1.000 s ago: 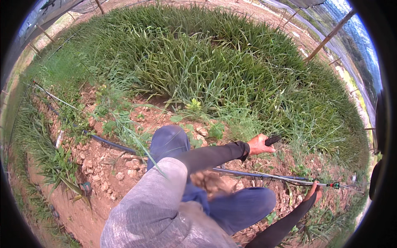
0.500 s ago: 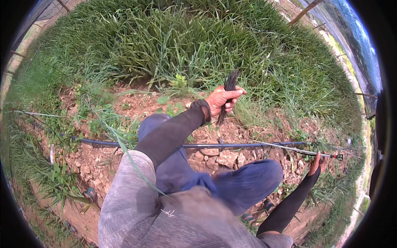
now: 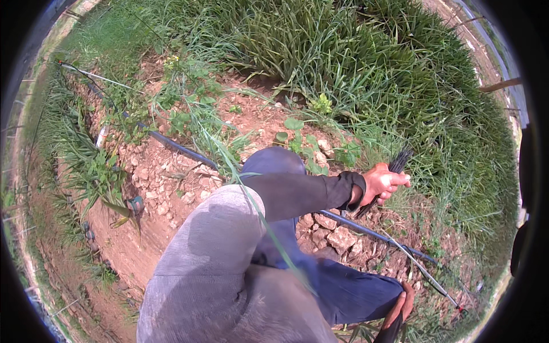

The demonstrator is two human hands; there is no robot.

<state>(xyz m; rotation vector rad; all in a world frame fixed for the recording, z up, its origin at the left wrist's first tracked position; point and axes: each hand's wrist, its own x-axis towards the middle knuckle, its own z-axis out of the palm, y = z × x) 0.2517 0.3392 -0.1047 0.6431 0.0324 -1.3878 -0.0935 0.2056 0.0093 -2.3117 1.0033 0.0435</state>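
Note:
My left hand (image 3: 382, 184) grips a bundle of thin black strands (image 3: 399, 163), held slanted beside the green plants at right of centre. Its dark sleeve crosses over my blue-trousered knee (image 3: 274, 163). My right hand (image 3: 400, 306) is low at the right, partly hidden against my other knee (image 3: 354, 291); its fingers look extended, with nothing visible in them. To its right, a thin pale rod with a small red-and-green fitting (image 3: 429, 274) leans over the soil, near a blue-black hose (image 3: 366, 228).
A dense bed of long-leaved plants (image 3: 343, 57) fills the upper right, with a wooden post (image 3: 497, 84) at its edge. Stony reddish soil (image 3: 166, 188) and weeds lie around me. A pale bottle-like object (image 3: 102, 135) and another rod (image 3: 108, 77) lie at the left.
My left hand rose with the bundle and now sits lower and farther right. My right hand left the rod and is down by my knee. The view has swung round.

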